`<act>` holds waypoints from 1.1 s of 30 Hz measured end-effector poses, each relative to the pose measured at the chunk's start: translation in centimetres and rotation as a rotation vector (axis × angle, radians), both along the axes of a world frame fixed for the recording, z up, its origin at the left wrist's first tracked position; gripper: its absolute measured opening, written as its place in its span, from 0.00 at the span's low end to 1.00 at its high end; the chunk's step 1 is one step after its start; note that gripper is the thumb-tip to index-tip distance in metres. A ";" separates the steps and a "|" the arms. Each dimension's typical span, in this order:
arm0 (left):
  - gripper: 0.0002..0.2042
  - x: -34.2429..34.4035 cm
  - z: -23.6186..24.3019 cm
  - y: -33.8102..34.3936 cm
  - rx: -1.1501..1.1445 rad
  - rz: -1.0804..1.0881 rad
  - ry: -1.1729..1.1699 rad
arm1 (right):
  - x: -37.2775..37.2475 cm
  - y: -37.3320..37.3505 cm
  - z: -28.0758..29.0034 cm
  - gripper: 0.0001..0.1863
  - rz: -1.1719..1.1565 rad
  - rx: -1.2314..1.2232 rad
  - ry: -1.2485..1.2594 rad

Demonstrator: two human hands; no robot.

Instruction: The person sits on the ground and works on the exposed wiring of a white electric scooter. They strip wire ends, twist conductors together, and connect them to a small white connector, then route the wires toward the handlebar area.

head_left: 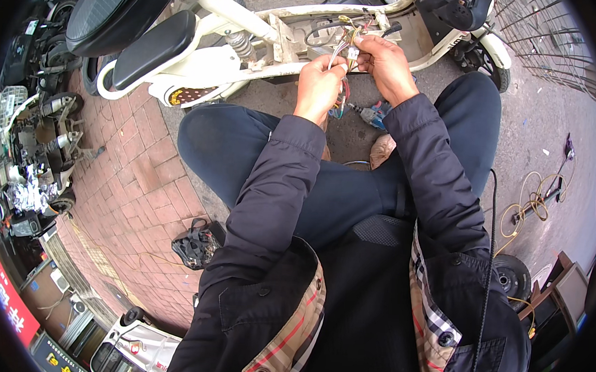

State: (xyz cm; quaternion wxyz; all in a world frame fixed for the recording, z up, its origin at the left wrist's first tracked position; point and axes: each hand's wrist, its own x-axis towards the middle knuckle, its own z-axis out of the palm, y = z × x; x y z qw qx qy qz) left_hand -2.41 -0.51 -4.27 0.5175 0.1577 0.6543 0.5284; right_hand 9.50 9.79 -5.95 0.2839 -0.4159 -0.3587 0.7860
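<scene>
A cream electric scooter (267, 27) lies across the top of the view, its deck opened to show cables inside. Over its near rail, my left hand (321, 85) is closed on a bundle of coloured wires (339, 100), some dangling below it. My right hand (384, 65), just beside it, pinches a white connector (353, 53) with thin wires attached, near the deck opening. Beneath my hands, a blue tool (373, 114), perhaps a power drill, lies on the ground by my feet.
Parked scooters (37, 149) line the left over red paving (136, 149). A black bag (195, 244) lies behind my left arm. At right are a wire cage (546, 37), a pump with yellow hose (542, 204), a loose wheel (511, 274) and a wooden stand (551, 290).
</scene>
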 end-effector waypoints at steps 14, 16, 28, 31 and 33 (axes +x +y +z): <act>0.12 0.2 0.9 0.7 0.044 0.019 0.000 | 0.4 -0.7 -0.5 0.08 0.069 0.037 -0.047; 0.12 0.2 0.9 0.9 0.035 0.035 0.011 | 0.5 -0.6 -0.6 0.08 0.085 0.038 -0.040; 0.08 -1.1 0.0 1.4 0.048 0.186 -0.239 | 1.6 -1.8 -0.7 0.13 0.202 0.084 -0.114; 0.07 -1.1 0.0 1.5 0.052 0.200 -0.230 | 1.4 -2.0 -0.7 0.11 0.233 0.187 -0.146; 0.06 -1.3 0.0 1.7 0.060 0.212 -0.230 | 1.3 -2.0 -0.8 0.10 0.260 0.245 -0.175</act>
